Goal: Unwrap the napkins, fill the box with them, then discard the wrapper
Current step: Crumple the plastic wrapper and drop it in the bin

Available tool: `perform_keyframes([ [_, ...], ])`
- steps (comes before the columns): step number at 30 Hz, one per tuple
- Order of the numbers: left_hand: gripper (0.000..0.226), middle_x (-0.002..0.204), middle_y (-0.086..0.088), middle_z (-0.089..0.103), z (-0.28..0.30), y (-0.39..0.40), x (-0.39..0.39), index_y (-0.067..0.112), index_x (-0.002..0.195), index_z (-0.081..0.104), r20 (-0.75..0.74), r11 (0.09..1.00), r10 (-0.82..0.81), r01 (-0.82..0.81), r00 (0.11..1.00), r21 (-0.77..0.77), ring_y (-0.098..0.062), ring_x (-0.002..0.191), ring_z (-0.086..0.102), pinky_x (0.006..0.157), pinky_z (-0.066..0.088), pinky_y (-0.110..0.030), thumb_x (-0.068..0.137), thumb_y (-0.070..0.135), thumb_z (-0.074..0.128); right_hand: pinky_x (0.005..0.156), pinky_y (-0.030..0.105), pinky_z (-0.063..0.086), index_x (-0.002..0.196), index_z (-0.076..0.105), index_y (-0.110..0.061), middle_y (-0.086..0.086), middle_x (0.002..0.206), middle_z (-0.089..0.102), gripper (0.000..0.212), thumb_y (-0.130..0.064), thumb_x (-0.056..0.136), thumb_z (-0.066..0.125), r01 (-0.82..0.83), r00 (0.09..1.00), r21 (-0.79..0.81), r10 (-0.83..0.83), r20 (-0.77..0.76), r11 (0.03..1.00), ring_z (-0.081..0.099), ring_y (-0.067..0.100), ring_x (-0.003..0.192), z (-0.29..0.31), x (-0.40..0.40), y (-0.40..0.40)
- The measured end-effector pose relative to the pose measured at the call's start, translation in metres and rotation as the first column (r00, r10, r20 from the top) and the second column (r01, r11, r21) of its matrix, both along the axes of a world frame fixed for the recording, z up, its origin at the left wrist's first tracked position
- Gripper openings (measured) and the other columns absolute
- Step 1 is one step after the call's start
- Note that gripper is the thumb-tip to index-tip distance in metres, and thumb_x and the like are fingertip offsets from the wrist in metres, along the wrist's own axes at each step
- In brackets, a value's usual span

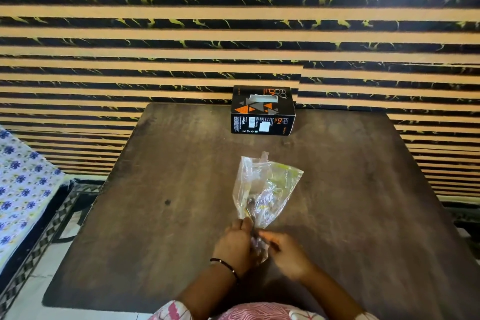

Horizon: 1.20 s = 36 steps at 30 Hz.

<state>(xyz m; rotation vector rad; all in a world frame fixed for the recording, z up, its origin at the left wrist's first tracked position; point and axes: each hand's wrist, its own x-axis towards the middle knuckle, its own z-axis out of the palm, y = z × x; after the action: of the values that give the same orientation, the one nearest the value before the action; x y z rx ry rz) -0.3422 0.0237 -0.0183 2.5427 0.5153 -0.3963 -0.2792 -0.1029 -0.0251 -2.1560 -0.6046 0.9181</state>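
Both hands, left and right, pinch the clear, seemingly empty wrapper at table centre; box stands at far edge, filling apparently done, discarding left.

Dark wooden table: black box at far edge, clear wrapper mid-table.

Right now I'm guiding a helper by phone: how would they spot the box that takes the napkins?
Look at the dark wooden table set against the striped wall. At its far edge, near the middle, stands the black box, well beyond the clear plastic wrapper that the hands hold. It alone is cardboard, with orange and grey triangles and a slot cut in its top.
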Motion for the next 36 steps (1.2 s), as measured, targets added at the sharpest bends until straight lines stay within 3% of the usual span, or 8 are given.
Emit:
perform_keyframes([
  [5, 0.041, 0.129, -0.008, 0.043, 0.003, 0.005, 0.006, 0.021, 0.128, 0.045, -0.037, 0.989, -0.046, 0.051, 0.998, 0.142, -0.029, 0.118, 0.042, 0.093, 0.044, -0.041, 0.088, 0.032, 0.045, 0.093, 0.025, 0.05, 0.09, 0.052, -0.068, -0.009, 0.112, 0.063, 0.057, -0.013, 0.081, 0.066, 0.091, 0.994, 0.108, -0.097, 0.057, 0.99, 0.063, 0.008, 0.096, -0.007, 0.008, -0.002],
  [9, 0.034, 0.141, -0.001, 0.028, 0.001, 0.001, 0.006, 0.024, 0.115, 0.056, 0.095, 0.967, -0.097, 0.072, 0.991, 0.243, -0.024, 0.122, 0.033, 0.096, 0.037, -0.037, 0.086, 0.032, 0.041, 0.108, 0.027, 0.033, 0.137, 0.036, -0.031, 0.001, 0.152, 0.023, 0.07, -0.026, 0.077, 0.07, 0.079, 0.977, -0.052, -0.066, 0.204, 0.996, 0.039, 0.02, 0.132, -0.005, 0.02, -0.014],
  [12, 0.032, 0.146, 0.002, 0.026, -0.006, -0.005, 0.006, 0.022, 0.104, 0.063, 0.176, 0.981, -0.113, 0.081, 0.978, 0.177, -0.023, 0.126, 0.032, 0.096, 0.037, -0.034, 0.08, 0.037, 0.048, 0.11, 0.02, 0.022, 0.142, 0.032, -0.023, -0.007, 0.142, 0.033, 0.075, -0.026, 0.077, 0.07, -0.021, 0.986, -0.059, 0.03, 0.164, 0.998, 0.027, 0.009, 0.134, -0.004, 0.025, -0.019],
  [18, 0.043, 0.12, 0.001, 0.054, -0.019, -0.018, 0.009, 0.018, 0.083, 0.066, 0.26, 0.98, -0.011, 0.062, 0.966, -0.188, -0.007, 0.108, 0.05, 0.085, 0.032, -0.002, 0.062, 0.05, 0.048, 0.096, 0.032, 0.05, 0.107, 0.062, -0.033, -0.008, 0.103, 0.066, 0.048, -0.002, 0.071, 0.069, 0.031, 0.999, 0.113, -0.028, -0.031, 0.993, 0.062, 0.005, 0.097, -0.012, 0.029, -0.031],
  [22, 0.023, 0.086, -0.007, 0.066, -0.016, -0.034, 0.013, 0.025, 0.086, 0.049, 0.287, 0.972, 0.12, -0.054, 0.95, -0.229, -0.021, 0.077, 0.061, 0.064, 0.042, -0.026, 0.065, 0.027, 0.055, 0.071, 0.016, 0.046, 0.068, 0.061, -0.036, -0.01, 0.074, 0.062, 0.038, 0.002, 0.074, 0.064, 0.022, 0.999, 0.123, -0.025, 0.021, 0.992, 0.058, -0.008, 0.069, -0.014, 0.032, -0.04],
  [27, 0.053, 0.108, -0.014, 0.062, -0.01, -0.054, 0.025, 0.017, 0.128, 0.045, 0.187, 0.989, 0.118, -0.098, 0.975, -0.114, -0.033, 0.097, 0.061, 0.082, 0.044, -0.034, 0.077, 0.02, 0.062, 0.07, 0.011, 0.05, 0.111, 0.052, -0.042, -0.011, 0.118, 0.04, 0.067, 0.006, 0.067, 0.069, 0.172, 0.974, 0.203, -0.197, 0.108, 0.964, 0.062, 0.011, 0.077, -0.016, 0.039, -0.059],
  [31, 0.03, 0.106, -0.009, 0.058, -0.009, -0.062, 0.03, 0.019, 0.109, 0.062, 0.131, 0.991, 0.131, -0.132, 0.983, 0.006, -0.028, 0.096, 0.061, 0.078, 0.043, -0.027, 0.08, 0.015, 0.055, 0.063, 0.002, 0.044, 0.139, 0.033, -0.018, -0.008, 0.129, 0.025, 0.081, 0.006, 0.071, 0.07, 0.245, 0.961, 0.161, -0.262, 0.095, 0.956, 0.055, -0.001, 0.074, -0.015, 0.046, -0.077],
  [36, 0.025, 0.114, 0.003, 0.048, -0.011, -0.065, 0.023, 0.018, 0.085, 0.066, 0.267, 0.995, 0.094, -0.086, 0.959, -0.042, -0.021, 0.095, 0.055, 0.079, 0.042, -0.019, 0.068, 0.027, 0.052, 0.09, 0.033, 0.05, 0.135, 0.034, -0.025, -0.001, 0.106, 0.056, 0.084, -0.009, 0.064, 0.076, 0.166, 0.98, 0.131, -0.148, -0.133, 0.977, 0.058, 0.016, 0.098, -0.016, 0.044, -0.081],
])
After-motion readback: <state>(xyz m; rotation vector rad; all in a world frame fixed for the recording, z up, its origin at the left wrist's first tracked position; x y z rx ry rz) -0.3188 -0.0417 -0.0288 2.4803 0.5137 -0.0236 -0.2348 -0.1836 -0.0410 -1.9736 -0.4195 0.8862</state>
